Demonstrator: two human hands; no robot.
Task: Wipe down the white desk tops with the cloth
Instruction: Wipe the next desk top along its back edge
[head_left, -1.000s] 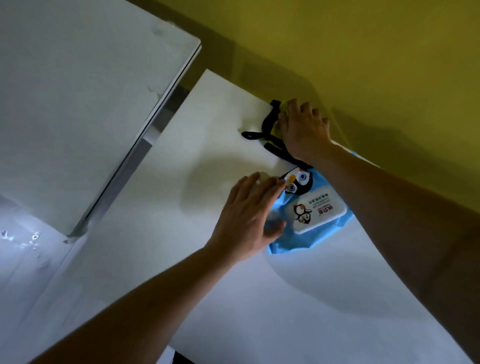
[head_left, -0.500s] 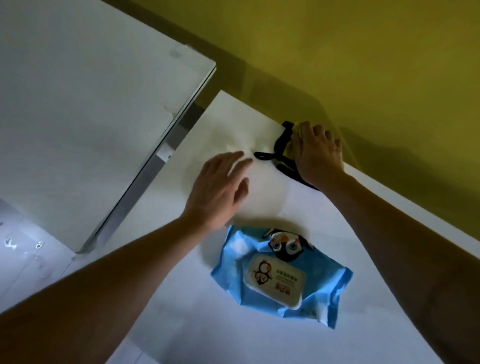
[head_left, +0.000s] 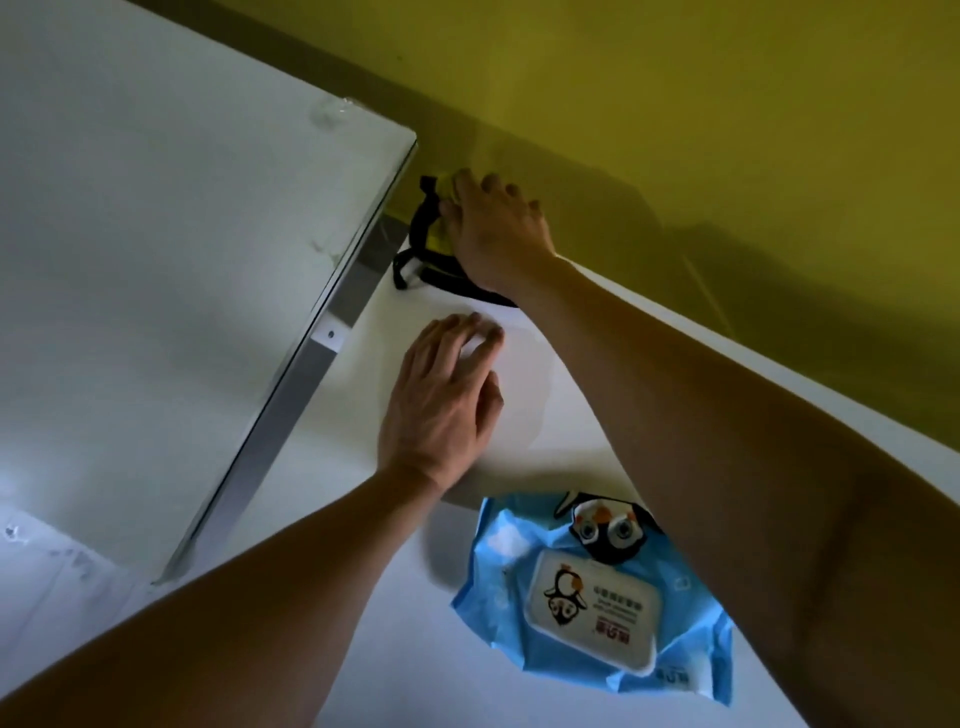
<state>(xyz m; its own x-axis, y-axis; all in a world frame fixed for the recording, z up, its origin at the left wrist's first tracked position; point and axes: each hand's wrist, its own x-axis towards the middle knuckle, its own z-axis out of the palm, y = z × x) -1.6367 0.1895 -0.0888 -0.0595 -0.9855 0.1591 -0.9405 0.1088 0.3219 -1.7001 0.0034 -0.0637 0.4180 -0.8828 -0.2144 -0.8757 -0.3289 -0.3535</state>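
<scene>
My left hand (head_left: 441, 405) lies flat on the lower white desk top (head_left: 467, 691), fingers straight, pressing a thin white wipe (head_left: 524, 395) whose faint edge shows to the right of the fingers. At the desk's far corner my right hand (head_left: 498, 228) rests on a black strapped object (head_left: 415, 234), right against the yellow wall. A second, higher white desk top (head_left: 171, 249) fills the left of the view.
A blue pack of wet wipes (head_left: 597, 597) with a penguin picture and a white lid lies on the lower desk near me, under my right forearm. The higher desk's metal edge (head_left: 311, 353) overhangs the lower one. The yellow wall (head_left: 727, 130) bounds the far side.
My left hand left the wipes pack and moved to the far part of the desk, lying flat there. My right hand slid the black strapped object left, up to the higher desk's edge.
</scene>
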